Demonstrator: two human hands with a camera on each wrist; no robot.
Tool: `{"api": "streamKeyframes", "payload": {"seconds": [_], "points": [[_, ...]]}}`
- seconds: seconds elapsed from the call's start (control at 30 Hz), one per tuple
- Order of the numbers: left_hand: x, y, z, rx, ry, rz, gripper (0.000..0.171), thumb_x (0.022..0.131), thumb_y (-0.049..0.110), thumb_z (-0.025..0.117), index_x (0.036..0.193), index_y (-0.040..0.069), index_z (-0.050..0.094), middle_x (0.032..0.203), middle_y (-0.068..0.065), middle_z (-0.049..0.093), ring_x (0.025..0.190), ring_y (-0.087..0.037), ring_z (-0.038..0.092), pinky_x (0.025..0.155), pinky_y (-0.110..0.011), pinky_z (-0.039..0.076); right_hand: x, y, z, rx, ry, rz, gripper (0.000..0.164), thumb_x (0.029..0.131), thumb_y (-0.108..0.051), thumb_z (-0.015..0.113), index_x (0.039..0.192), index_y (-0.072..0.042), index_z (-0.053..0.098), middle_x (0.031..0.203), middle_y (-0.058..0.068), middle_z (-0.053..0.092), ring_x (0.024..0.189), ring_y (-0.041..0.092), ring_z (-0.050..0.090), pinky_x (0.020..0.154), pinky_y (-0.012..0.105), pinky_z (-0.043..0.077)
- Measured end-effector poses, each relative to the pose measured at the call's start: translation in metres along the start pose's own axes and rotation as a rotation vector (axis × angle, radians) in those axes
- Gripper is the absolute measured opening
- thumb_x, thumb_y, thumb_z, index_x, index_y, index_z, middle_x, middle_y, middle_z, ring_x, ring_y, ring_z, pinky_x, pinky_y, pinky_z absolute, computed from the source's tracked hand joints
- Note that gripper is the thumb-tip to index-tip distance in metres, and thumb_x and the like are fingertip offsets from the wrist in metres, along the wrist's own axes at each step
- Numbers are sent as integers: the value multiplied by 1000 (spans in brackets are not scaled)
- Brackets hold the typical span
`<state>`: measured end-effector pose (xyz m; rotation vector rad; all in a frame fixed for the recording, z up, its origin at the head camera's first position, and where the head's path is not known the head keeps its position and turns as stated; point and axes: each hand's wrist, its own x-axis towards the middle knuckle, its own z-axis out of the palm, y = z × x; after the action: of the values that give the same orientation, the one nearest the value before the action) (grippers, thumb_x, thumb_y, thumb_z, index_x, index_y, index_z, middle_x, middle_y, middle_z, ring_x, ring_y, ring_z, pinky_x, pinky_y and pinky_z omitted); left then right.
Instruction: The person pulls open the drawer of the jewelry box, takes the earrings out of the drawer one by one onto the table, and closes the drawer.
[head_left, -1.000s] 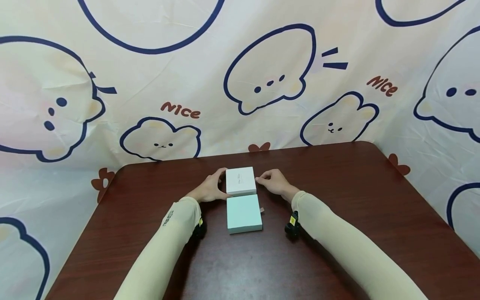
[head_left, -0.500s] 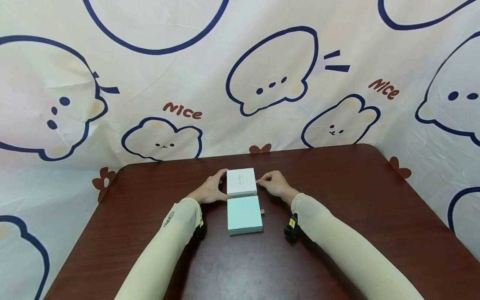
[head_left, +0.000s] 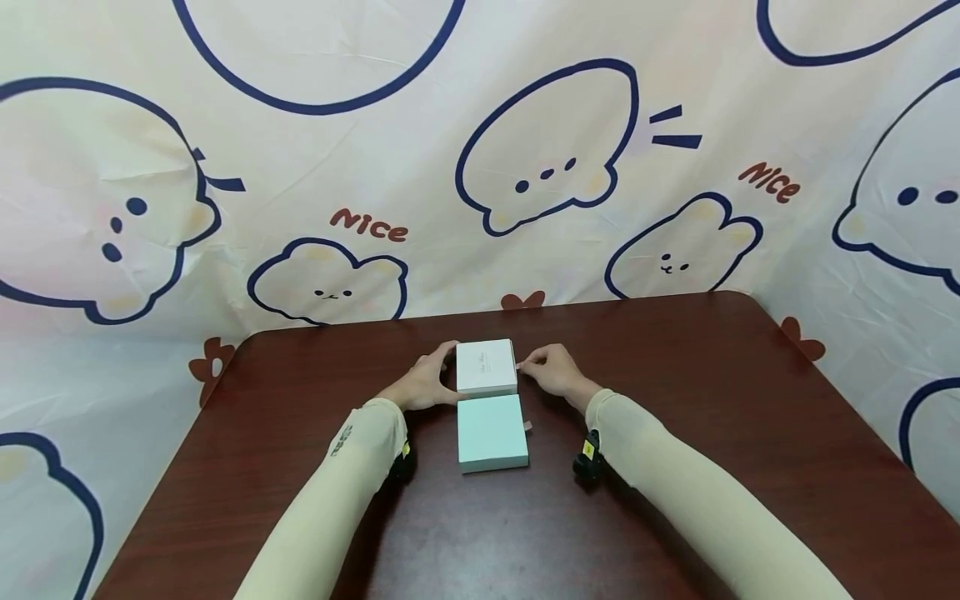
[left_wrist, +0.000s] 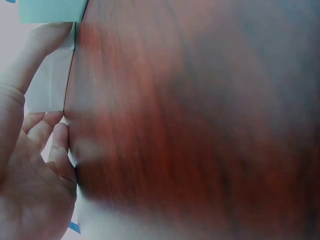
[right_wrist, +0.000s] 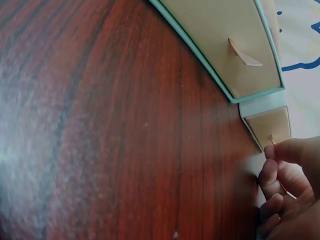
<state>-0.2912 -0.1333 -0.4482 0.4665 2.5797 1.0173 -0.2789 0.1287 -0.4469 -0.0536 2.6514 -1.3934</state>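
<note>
A: Nearest item first, please.

B: A mint-green box (head_left: pixel 492 432) lies flat on the dark red wood-grain desk (head_left: pixel 465 533). Its beige end faces the person's right, and a short ribbon (right_wrist: pixel 246 58) projects from it.

A: Next one out?

B: A white box (head_left: pixel 486 365), flat on the desk, just beyond the mint-green box. Fine lettering marks its top. Its beige end and pull tab (right_wrist: pixel 273 140) also point right. The top appears nearly square; I cannot tell a long axis.

A: State of the fingers?

B: The left hand (head_left: pixel 423 383) grips the white box, thumb on its near side, fingers around the left. The right hand (head_left: pixel 553 369) pinches the pull tab, its other fingers curled.

A: Farthest?

B: Pale cloth (head_left: pixel 420 167) with blue-outlined cartoon figures, behind the desk.
</note>
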Motion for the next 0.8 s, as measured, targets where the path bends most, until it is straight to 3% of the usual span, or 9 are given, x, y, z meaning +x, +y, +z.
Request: {"api": "streamKeyframes", "payload": {"seconds": [0.8], "points": [[1,0,0,-3,0,7,98,85,20,83,161,18,20,161,-16,31,141,-39,39,109,-57,39,1,3,-5,13,-14,-8,21,101,-16,61,103,-4,79,115,13,71,95,21,58,78,30,45]]}}
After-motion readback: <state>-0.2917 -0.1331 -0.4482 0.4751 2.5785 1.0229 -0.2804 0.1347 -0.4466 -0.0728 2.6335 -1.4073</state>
